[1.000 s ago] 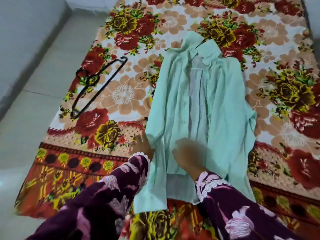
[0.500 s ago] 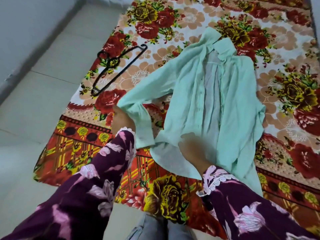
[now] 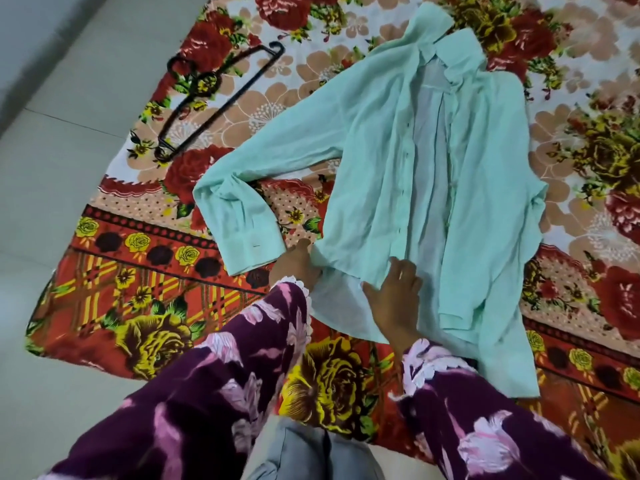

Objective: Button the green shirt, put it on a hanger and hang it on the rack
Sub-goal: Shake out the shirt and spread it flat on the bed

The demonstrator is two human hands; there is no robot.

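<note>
Left hand [image 3: 298, 268] pinches the hem of a thin, creased green shirt [image 3: 381, 157], while the right hand [image 3: 393, 299] presses flat, fingers spread, on its lower front. Unbuttoned, the shirt lies across a red floral blanket [image 3: 145, 299] on the tiled floor [image 3: 69, 133]; a black hanger [image 3: 207, 98] lies clear near the blanket's far-left edge.

The mint-green shirt [image 3: 426, 188] lies unbuttoned, collar toward 12 o'clock, 1 sleeve stretched toward 9 o'clock; the black hanger [image 3: 211, 102] lies at 10 o'clock.
</note>
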